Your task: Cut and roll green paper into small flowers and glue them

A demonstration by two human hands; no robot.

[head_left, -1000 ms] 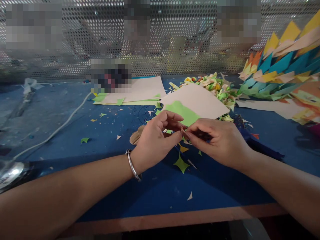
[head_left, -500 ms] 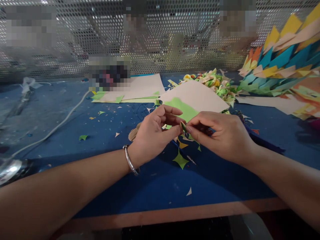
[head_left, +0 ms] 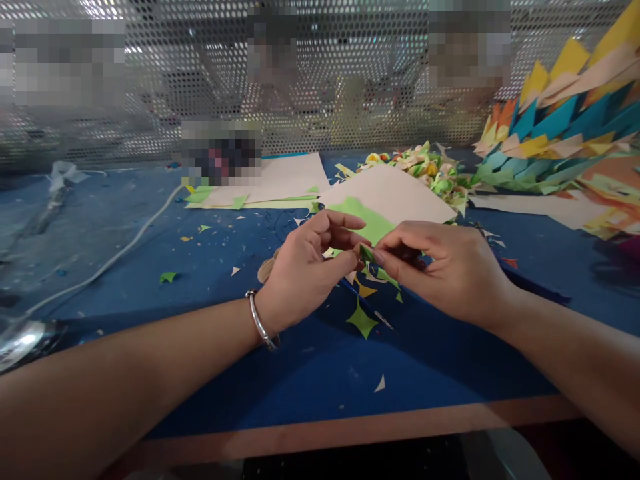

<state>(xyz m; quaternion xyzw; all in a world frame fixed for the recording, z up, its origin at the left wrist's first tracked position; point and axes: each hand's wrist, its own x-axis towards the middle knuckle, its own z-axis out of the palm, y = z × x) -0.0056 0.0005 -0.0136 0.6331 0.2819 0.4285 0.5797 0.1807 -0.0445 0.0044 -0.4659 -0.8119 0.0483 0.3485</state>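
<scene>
Pinching a small, folded-looking, dark green bit of paper (head_left: pixel 367 253), the left hand (head_left: pixel 313 270) and the right hand (head_left: pixel 450 277) meet just right of the middle of the frame. The bit seems very light, thin and easy to bend. It should not slip much, but a hard squeeze or tug could crease or tear it. The best hold looks like a soft pinch on its edges, with the tips of the thumb and first finger.

The left thumb and first finger are closed on one side of it, and the right ones on the other. The other left fingers curve loosely above; the other right fingers are curled in. The left arm comes up from the lower left, with a shiny silver metal bracelet (head_left: pixel 261 320) at the wrist. The right arm comes from the lower right. Below the hands lies a bright green, four-pointed paper scrap (head_left: pixel 362 320).
</scene>
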